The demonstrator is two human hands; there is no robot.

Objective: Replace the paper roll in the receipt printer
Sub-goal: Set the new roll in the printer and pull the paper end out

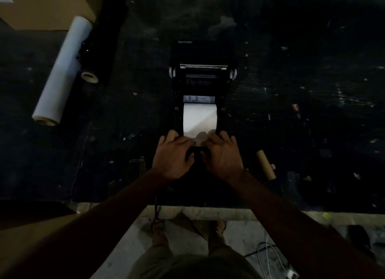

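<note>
A black receipt printer (203, 56) marked Xprinter lies on the dark table with its lid swung open away from me. A white paper roll (200, 118) sits in its open bay, and the loose end of the paper runs toward me. My left hand (173, 154) and my right hand (221, 154) rest side by side on the printer's near end. The fingertips of both press on the paper's near edge. A bare brown cardboard core (265, 164) lies on the table to the right of my right hand.
A long white roll (62, 70) and a black roll (104, 41) with a white core lie at the back left beside a cardboard box (45, 8). The table's near edge (208, 208) runs under my forearms. Cables lie on the floor below.
</note>
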